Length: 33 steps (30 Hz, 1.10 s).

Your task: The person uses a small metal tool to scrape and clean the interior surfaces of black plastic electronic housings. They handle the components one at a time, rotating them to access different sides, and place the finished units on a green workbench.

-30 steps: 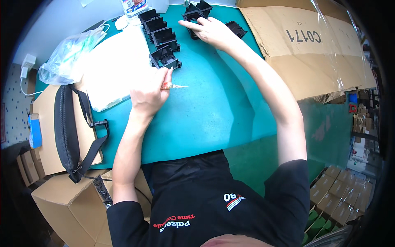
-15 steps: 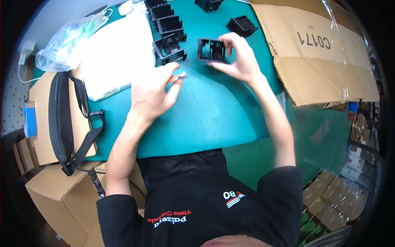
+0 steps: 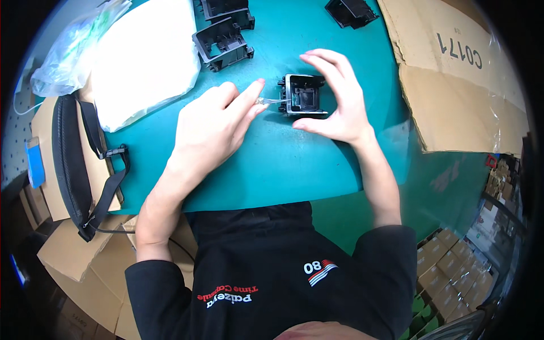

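A black plastic housing (image 3: 306, 97), square and open-topped, sits on the green work mat (image 3: 266, 170) in front of me. My left hand (image 3: 212, 124) pinches a slim pointed tool (image 3: 272, 101), whose thin shiny tip reaches over the left wall of the housing. Whether that tip touches the inside, I cannot tell. Around the housing's right side curves my right hand (image 3: 343, 102), open, fingers beyond the far edge and thumb by the near edge. Small gaps seem to separate them from the plastic.
Similar black housings (image 3: 224, 45) stand in a row at the far left, and another housing (image 3: 351, 12) lies far right. A white padded sheet (image 3: 147, 62), plastic bag (image 3: 73, 56) and black strapped pouch (image 3: 72, 164) occupy the left. A cardboard box (image 3: 453, 85) borders the right.
My right hand has brought the housing nearer and loosened its fingers from it. The tool in my left hand has moved right to the housing. The view has shifted.
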Available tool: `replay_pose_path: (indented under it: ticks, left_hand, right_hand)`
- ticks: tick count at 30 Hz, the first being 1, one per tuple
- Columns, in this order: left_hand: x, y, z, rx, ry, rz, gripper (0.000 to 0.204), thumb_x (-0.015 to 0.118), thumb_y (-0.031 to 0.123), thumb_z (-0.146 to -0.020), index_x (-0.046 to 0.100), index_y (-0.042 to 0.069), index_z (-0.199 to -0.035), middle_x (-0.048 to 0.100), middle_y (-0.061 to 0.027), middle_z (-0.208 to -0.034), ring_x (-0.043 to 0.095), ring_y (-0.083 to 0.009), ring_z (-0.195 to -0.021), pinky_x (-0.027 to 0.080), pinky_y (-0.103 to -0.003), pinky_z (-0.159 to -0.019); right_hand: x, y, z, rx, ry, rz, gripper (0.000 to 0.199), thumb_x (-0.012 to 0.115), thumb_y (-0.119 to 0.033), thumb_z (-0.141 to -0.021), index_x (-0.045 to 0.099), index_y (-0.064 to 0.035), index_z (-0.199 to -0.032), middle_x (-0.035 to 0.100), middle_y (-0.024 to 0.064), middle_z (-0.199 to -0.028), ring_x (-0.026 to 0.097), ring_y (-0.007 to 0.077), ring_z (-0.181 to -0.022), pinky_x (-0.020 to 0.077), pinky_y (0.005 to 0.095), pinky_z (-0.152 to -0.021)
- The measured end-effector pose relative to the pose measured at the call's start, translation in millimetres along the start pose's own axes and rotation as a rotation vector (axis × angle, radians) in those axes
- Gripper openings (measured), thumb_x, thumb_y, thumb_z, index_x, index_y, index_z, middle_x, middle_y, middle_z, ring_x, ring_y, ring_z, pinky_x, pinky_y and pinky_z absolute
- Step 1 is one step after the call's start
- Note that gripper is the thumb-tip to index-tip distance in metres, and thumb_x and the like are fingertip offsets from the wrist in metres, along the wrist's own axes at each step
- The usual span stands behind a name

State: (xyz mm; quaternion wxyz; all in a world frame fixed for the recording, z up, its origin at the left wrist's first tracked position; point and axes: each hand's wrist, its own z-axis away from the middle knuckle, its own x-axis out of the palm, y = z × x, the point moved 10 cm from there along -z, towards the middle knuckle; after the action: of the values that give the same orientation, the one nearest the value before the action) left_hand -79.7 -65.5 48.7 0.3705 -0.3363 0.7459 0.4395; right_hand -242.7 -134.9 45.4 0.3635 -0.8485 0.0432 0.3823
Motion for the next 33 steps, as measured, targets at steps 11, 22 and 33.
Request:
replay_pose_path:
  ticks: [11,22,33]
  left_hand:
    - [5,7,0,0.004,-0.096,-0.025,0.028,0.074,0.031,-0.095,0.074,0.02,-0.121,0.051,-0.0025,-0.074,0.059,-0.0206,-0.055,0.047,-0.034,-0.05]
    - [6,7,-1,-0.008,-0.163,-0.033,0.025,0.074,0.035,-0.095,0.074,0.02,-0.114,0.053,-0.0027,-0.074,0.062,-0.022,-0.054,0.049,-0.035,-0.048]
    - [4,12,-8,0.006,-0.181,-0.039,0.017,0.071,0.034,-0.097,0.07,0.017,-0.098,0.054,-0.0036,-0.072,0.063,-0.0233,-0.056,0.048,-0.037,-0.047]
  right_hand:
    - [19,-4,3,0.004,0.021,-0.063,0.069,0.097,-0.037,-0.067,0.067,-0.0042,-0.12,0.067,0.0122,-0.102,0.066,0.0294,-0.091,0.0565,0.038,-0.079]
    - [20,-3,2,0.003,0.024,-0.056,0.071,0.099,-0.036,-0.064,0.068,-0.0048,-0.118,0.065,0.0114,-0.099,0.065,0.0282,-0.089,0.0564,0.0365,-0.078]
    - [20,-4,3,-0.009,0.035,-0.063,0.069,0.099,-0.036,-0.064,0.068,-0.0052,-0.118,0.065,0.011,-0.099,0.065,0.0283,-0.088,0.056,0.0367,-0.078]
